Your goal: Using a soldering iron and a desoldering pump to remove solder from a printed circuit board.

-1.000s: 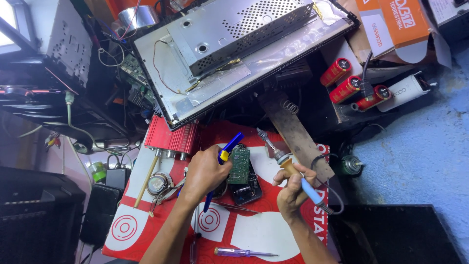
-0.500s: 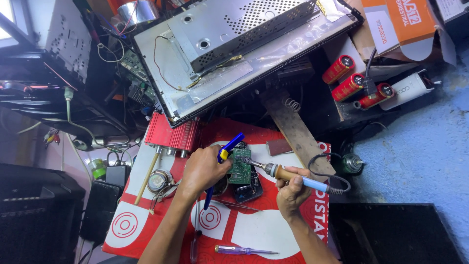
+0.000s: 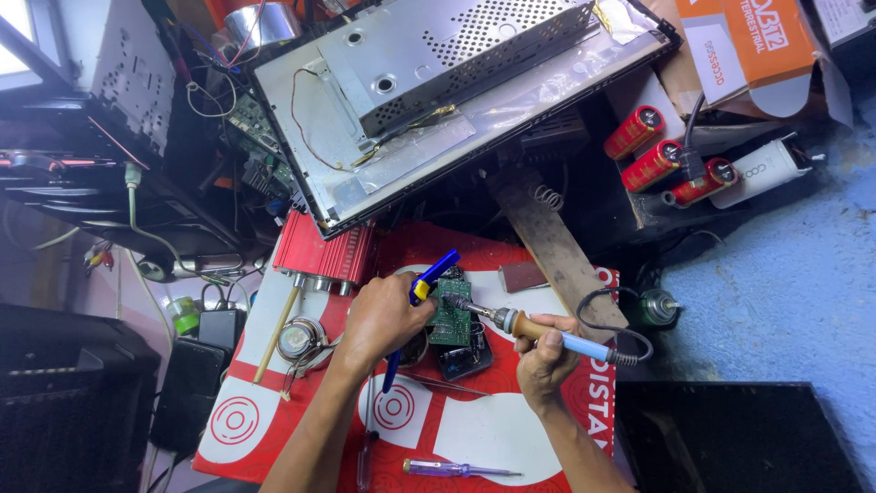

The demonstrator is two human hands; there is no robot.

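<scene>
Left hand (image 3: pixel 383 315): clamped on blue-yellow tool (image 3: pixel 418 290), beside green circuit board (image 3: pixel 450 318).
Right hand (image 3: pixel 545 354): clamped on soldering iron (image 3: pixel 538 332), tip at board.
Risk: tip could slip, bridging joints or burning fingers close by.

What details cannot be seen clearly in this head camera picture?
- Head view: the soldering iron tip contact on the green circuit board is too small.
- Left hand covers the blue tool grip.
- Board components: too small.
- Both forearms: cut by the bottom edge.
</scene>
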